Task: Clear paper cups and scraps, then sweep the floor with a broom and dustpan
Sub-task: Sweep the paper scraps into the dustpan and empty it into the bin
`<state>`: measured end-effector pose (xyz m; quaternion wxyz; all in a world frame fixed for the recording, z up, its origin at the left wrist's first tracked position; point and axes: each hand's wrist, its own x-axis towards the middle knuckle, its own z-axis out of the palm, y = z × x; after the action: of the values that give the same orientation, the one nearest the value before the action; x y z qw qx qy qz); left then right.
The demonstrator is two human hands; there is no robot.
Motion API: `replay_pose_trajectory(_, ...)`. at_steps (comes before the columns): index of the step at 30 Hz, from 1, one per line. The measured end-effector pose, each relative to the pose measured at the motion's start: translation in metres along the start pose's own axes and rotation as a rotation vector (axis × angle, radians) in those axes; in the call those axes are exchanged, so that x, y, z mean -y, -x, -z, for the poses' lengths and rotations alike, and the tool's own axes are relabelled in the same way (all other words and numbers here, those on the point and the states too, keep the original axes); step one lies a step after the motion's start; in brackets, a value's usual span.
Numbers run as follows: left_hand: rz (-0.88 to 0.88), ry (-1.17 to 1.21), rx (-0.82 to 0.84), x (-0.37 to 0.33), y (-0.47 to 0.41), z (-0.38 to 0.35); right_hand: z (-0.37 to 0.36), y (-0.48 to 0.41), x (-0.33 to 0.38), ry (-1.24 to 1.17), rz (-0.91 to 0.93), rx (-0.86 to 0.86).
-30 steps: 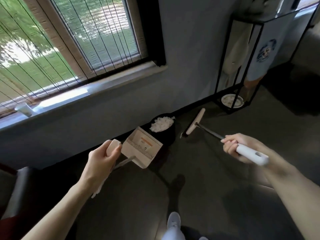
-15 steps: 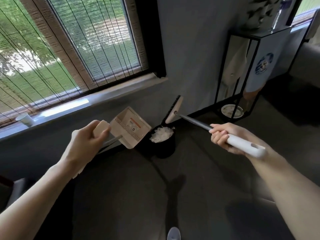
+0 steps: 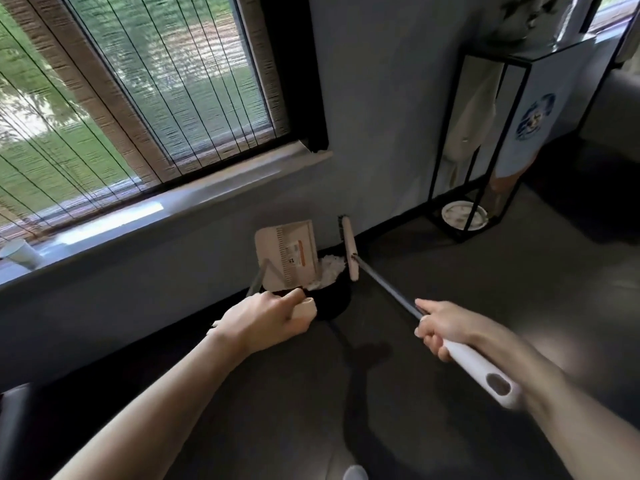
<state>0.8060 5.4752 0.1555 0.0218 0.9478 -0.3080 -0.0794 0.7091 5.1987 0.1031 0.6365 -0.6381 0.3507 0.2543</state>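
**Desk:** What's different on your feed?

**Operator:** I see the dustpan (image 3: 287, 252) has swung in from beside the black bin (image 3: 334, 301) and now stands nearly on end over its mouth. The bin sits on the floor (image 3: 467, 271) at the foot of the wall (image 3: 381, 133). My left hand (image 3: 266, 318) is wrapped round the dustpan handle, thumb along the top.

**Desk:** And the broom?

**Operator:** The broom (image 3: 388, 289) has lifted off the floor, and its head hangs just beside the bin's right rim. My right hand (image 3: 446, 329) is curled tight round the white grip.

**Desk:** So you're emptying?

**Operator:** I judge so. White scraps (image 3: 330, 268) heap the bin, so the sweeping looks nearly done. One paper cup (image 3: 22, 254) stands at the left end of the windowsill (image 3: 173, 209), well apart and not yet collected.
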Motion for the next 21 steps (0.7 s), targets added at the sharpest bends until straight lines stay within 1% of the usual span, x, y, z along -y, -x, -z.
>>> replay_pose_trajectory(3,-0.082,-0.021,-0.029,0.0,-0.005,-0.005,0.006,0.006,-0.004,0.143,0.029,-0.075)
replay_pose_trajectory(6,-0.08,-0.041,-0.061,0.003,-0.009,-0.002,0.009,0.012,-0.004,0.269,0.069,-0.128)
replay_pose_trajectory(8,-0.049,-0.029,-0.035,0.007,-0.009,0.003,0.01,0.014,-0.005,0.249,0.074,-0.119)
replay_pose_trajectory(10,-0.017,0.035,-0.011,0.011,-0.005,0.01,0.012,0.016,-0.006,0.172,0.072,-0.093)
replay_pose_trajectory(12,0.012,0.086,-0.019,0.014,0.001,0.017,0.013,0.018,-0.005,0.113,0.073,-0.077)
replay_pose_trajectory(15,0.028,0.083,-0.035,0.015,0.008,0.026,0.015,0.024,-0.001,0.03,0.085,-0.07)
replay_pose_trajectory(16,0.0,0.066,-0.054,0.015,0.01,0.028,0.015,0.026,0.002,0.005,0.094,-0.064)
replay_pose_trajectory(18,-0.114,-0.018,-0.07,0.015,0.014,0.025,0.016,0.032,0.006,-0.04,0.114,-0.051)
replay_pose_trajectory(21,-0.26,-0.21,0.021,0.013,0.022,0.006,0.012,0.042,0.009,-0.065,0.132,-0.027)
